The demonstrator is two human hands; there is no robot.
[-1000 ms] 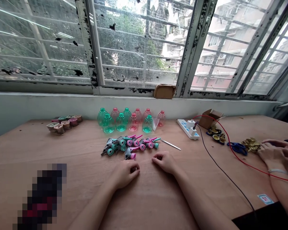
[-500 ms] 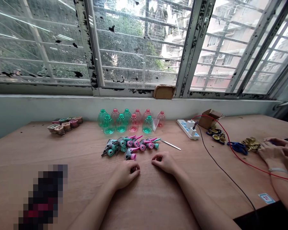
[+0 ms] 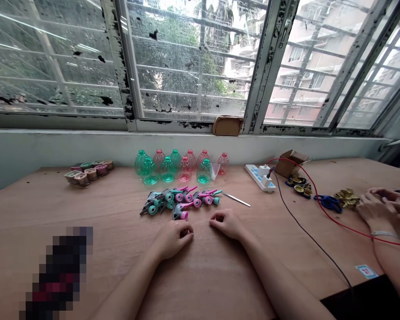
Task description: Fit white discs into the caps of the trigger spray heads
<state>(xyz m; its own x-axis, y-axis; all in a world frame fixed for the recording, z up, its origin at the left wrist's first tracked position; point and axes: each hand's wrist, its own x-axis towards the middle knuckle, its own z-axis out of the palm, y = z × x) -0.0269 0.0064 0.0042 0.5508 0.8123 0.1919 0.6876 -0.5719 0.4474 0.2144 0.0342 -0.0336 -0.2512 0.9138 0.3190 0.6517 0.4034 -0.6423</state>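
My left hand (image 3: 174,240) rests on the wooden table with its fingers curled in, and I see nothing in it. Opposite it, my right hand (image 3: 229,223) lies loosely closed in the same way, also holding nothing visible. Just beyond both hands is a pile of trigger spray heads (image 3: 169,198), grey with teal or pink collars and levers. One pink-collared spray head (image 3: 180,213) lies closest to my left hand. Behind the pile stand several clear green bottles (image 3: 168,171) and pink bottles (image 3: 184,170), all upright and uncapped. A thin metal strip-like tool (image 3: 236,198) lies right of the pile.
Small lidded containers (image 3: 90,173) sit at the back left. On the right are a white power strip (image 3: 260,178), a red cable (image 3: 315,186), a cardboard box (image 3: 291,162), blue scissors-like handles (image 3: 328,203) and gold pieces (image 3: 346,198). Another person's hands (image 3: 378,206) are beside those.
The whole view has shifted very slightly upward. My hands and the things on the table keep their places, while the other person's hands have moved a little.
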